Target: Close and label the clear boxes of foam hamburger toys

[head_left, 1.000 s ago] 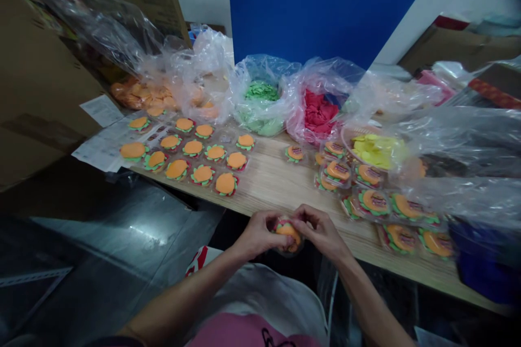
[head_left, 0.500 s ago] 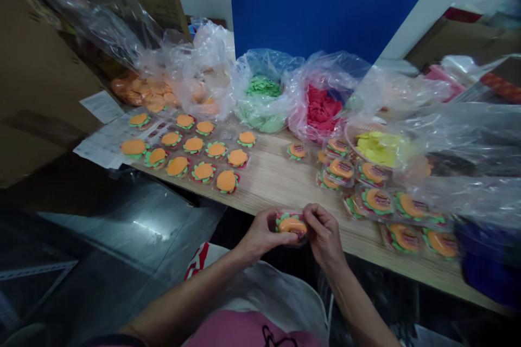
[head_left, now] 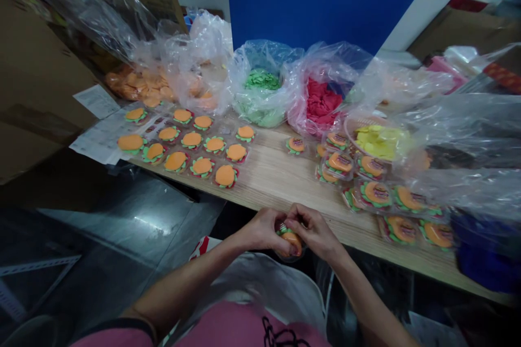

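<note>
Just off the table's front edge, my left hand grips a clear plastic box with a toy burger inside, its orange bun facing up. My right hand is closed on the same box, its fingers pressed over the top far edge. Both hands cover much of the box, so I cannot tell if its lid is fully closed. Several open clear trays of toy burgers stand in rows on the left of the table. On the right, several closed boxes with printed tops are stacked.
Along the back stand plastic bags of orange pieces, green pieces and red pieces. A basket holds yellow pieces. A dark blue bin sits at the right end of the wooden table. A cardboard box rises at left.
My right hand has moved left and over the top of the burger box, closer to my left hand. The box has turned and sits slightly lower. The view has shifted a little.
</note>
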A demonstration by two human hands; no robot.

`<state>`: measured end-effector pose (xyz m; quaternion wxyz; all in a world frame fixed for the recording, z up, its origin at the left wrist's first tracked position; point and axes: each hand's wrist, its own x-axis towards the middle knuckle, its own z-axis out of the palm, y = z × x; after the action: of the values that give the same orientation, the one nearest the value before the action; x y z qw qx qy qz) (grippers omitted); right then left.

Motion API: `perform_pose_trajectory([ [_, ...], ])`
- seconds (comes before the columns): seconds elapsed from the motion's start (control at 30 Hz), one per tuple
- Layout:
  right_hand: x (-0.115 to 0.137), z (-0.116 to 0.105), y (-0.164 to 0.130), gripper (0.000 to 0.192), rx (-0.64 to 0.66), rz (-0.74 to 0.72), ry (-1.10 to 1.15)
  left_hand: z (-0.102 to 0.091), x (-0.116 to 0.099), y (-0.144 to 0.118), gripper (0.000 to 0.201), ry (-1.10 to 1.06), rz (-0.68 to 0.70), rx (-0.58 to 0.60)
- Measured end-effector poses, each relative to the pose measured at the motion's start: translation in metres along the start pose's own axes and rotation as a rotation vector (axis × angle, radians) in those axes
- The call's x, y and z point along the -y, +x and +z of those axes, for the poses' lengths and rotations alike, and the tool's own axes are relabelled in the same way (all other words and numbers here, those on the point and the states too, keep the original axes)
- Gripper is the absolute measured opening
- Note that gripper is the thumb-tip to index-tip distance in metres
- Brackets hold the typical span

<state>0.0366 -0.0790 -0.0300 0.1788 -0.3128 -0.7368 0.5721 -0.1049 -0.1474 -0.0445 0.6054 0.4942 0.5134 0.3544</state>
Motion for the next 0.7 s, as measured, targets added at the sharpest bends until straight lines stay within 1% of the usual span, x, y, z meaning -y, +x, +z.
perform_pose_trajectory([
  [0.13, -0.004, 0.004, -0.007, 0.016, -0.041, -0.015, 0.000, 0.002, 0.002, -0.001, 0.031, 0.039, -0.021, 0.012],
  [0.27, -0.007, 0.006, -0.014, 0.017, -0.071, -0.022, -0.040, 0.004, -0.002, -0.003, 0.032, 0.093, -0.062, 0.021],
  [0.4, -0.012, 0.010, -0.019, 0.018, -0.118, -0.004, 0.019, 0.003, -0.004, -0.001, 0.030, 0.104, -0.073, 0.015],
  [0.47, -0.017, 0.013, -0.020, 0.019, -0.211, 0.029, 0.148, 0.003, 0.000, 0.001, 0.029, 0.072, -0.078, -0.034],
  [0.53, -0.022, 0.018, -0.020, 0.020, -0.374, 0.079, 0.335, 0.004, 0.005, 0.004, 0.031, -0.010, -0.094, -0.129],
  [0.63, -0.030, 0.025, -0.020, 0.022, -0.598, 0.132, 0.553, 0.012, 0.010, 0.004, 0.039, -0.237, -0.087, -0.247],
  [0.7, -0.033, 0.026, -0.021, 0.022, -0.670, 0.125, 0.600, 0.019, 0.010, 0.001, 0.042, -0.390, -0.048, -0.267],
])
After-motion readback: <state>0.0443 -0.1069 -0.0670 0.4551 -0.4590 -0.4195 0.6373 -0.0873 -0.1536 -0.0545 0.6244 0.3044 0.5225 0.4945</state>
